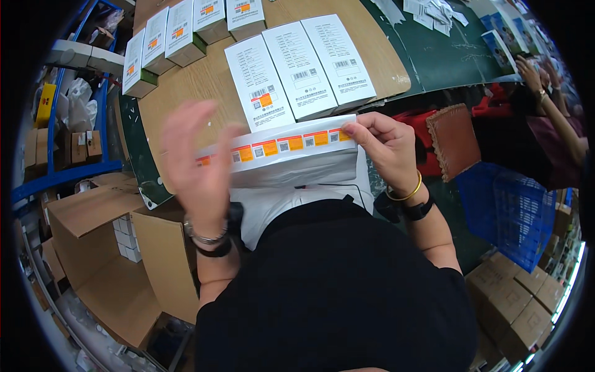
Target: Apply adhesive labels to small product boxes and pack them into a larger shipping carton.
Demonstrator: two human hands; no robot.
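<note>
My right hand pinches the upper right corner of a white sticker sheet, which carries a row of orange labels with small square codes. My left hand is over the sheet's left end, smeared by motion, with thumb and fingers apart; whether it touches the sheet I cannot tell. Just beyond the sheet, three white printed boxes lie side by side on the wooden tabletop. The left box bears an orange label. On the middle box and the right box, no orange label shows.
Several white boxes with orange labels stand at the tabletop's far left. An open carton sits at lower left beside blue shelving. To the right are a brown chair, a blue crate, stacked cartons and another person's arm.
</note>
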